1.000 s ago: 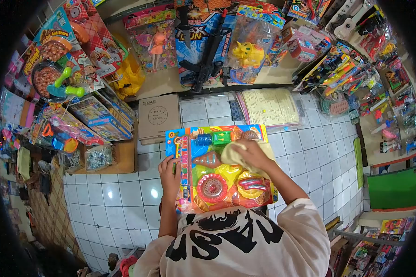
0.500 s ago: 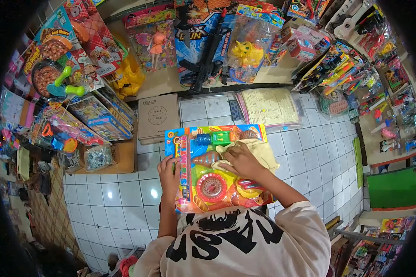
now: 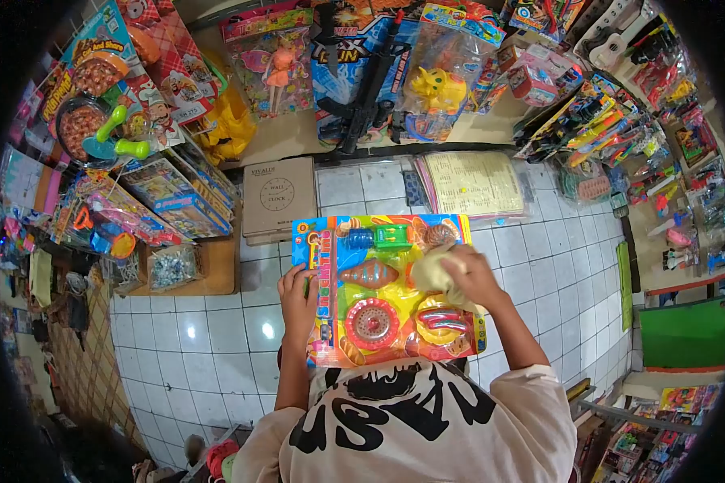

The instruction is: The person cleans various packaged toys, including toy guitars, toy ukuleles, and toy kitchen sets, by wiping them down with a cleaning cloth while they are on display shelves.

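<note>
A blister-packed toy food set (image 3: 325, 303) on a colourful card lies in front of my body, its clear bubbles facing up. Its left edge is gripped by my left hand (image 3: 299, 295), fingers at the border of the card. My right hand (image 3: 477, 279) is closed on a pale yellow cloth (image 3: 437, 271), bunched over the right half of the pack. The cloth covers part of the middle right bubble. A red round toy (image 3: 371, 323), a brown croissant-like toy (image 3: 369, 274) and a green toy (image 3: 391, 237) show through the plastic.
Beyond the pack, a wall clock box (image 3: 279, 197) and a stack of papers in plastic (image 3: 471, 185) lie on the white tiled surface (image 3: 540, 278). Packaged toys line the back, including a doll (image 3: 279, 74) and a toy gun (image 3: 370, 88). Boxed toys (image 3: 173, 193) stand at left.
My right hand has moved right with the cloth, which is now more bunched and uncovers the brown toy and the lower right bubble. My left hand stays at the left edge.
</note>
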`<state>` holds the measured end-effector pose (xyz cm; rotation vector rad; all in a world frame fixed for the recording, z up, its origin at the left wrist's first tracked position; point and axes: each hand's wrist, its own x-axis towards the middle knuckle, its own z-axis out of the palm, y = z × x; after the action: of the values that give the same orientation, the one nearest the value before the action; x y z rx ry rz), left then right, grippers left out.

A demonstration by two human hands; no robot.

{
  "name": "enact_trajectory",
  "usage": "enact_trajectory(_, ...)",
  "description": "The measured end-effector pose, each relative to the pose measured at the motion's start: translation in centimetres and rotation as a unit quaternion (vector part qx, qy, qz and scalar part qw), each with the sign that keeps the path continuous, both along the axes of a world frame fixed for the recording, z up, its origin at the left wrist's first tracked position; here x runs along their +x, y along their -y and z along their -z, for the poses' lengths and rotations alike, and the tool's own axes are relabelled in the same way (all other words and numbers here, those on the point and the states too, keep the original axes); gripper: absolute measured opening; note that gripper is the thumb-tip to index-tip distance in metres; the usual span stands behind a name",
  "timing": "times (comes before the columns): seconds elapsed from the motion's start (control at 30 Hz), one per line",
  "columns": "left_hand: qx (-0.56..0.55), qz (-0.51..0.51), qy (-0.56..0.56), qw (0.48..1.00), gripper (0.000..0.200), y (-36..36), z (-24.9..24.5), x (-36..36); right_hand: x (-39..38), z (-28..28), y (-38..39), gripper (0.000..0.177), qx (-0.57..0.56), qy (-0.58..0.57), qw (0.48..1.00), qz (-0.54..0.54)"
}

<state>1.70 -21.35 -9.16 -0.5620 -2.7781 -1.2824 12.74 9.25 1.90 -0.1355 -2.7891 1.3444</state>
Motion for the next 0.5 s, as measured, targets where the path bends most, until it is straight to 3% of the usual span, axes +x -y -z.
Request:
enact_trajectory(0.07, -0.002, 0.005, -0.002, 1.000, 0.015, 0.1, 0.1, -0.1, 0.6, -0.6, -0.2, 0.022, -0.117, 0.048, 0.972, 0.197)
enact_trajectory(0.17, -0.003, 0.004, 0.003, 1.000, 0.015, 0.0, 0.2, -0.2, -0.3, 0.5, 0.3, 0.022, 0.003, -0.119, 0.988, 0.103)
enact_trajectory(0.3, -0.001, 0.004, -0.001, 1.000, 0.015, -0.1, 0.2, -0.1, -2.4, 3.1, 2.6, 0.041, 0.151, -0.012, 0.981, -0.124)
enact_trajectory(0.5, -0.006, 0.002, -0.007, 1.000, 0.015, 0.2, 0.3, 0.0, -3.3, 3.8, 3.3, 0.047, 0.215, 0.045, 0.969, -0.111)
